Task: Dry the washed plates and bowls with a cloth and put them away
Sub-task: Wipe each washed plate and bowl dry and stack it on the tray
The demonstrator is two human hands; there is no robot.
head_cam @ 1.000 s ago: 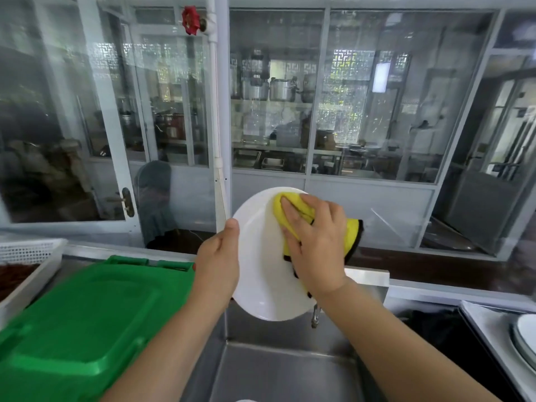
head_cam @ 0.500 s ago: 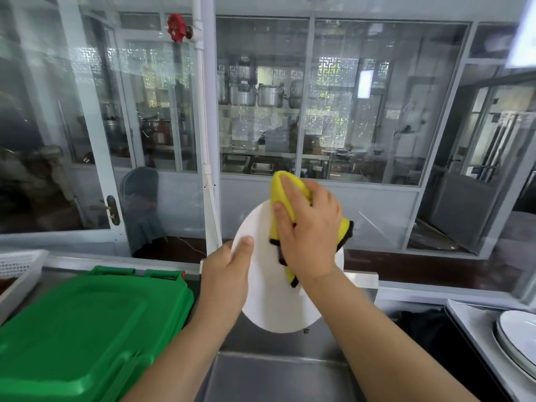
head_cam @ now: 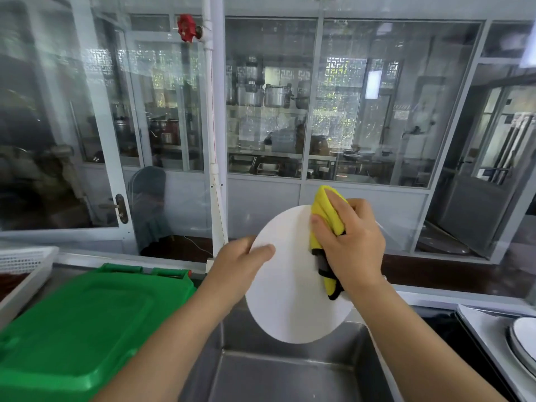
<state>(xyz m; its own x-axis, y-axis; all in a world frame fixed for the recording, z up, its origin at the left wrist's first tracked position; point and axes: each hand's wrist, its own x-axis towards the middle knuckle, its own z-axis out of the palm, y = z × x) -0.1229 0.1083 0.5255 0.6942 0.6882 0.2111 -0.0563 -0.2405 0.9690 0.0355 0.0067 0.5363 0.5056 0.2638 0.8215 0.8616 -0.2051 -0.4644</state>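
Head view, left to right: green plastic bin lid (head_cam: 78,323); left hand (head_cam: 240,265) gripping the left rim of the round white plate (head_cam: 293,288), thumb across its face, above the steel sink (head_cam: 278,369); right hand (head_cam: 351,242), fingers curled, pressing the folded yellow cloth (head_cam: 326,211) on the plate's upper right; stacked white plates (head_cam: 522,340) on the worktop.

A glass partition (head_cam: 269,111) in pale frames spans the far side, daylit, with metal pots (head_cam: 275,95) on shelves behind it. A white pipe (head_cam: 213,126) with a red valve (head_cam: 185,27) rises left of centre. Near, a steel sink (head_cam: 290,372); left, a green bin lid (head_cam: 87,320); far right, an open door (head_cam: 478,204)
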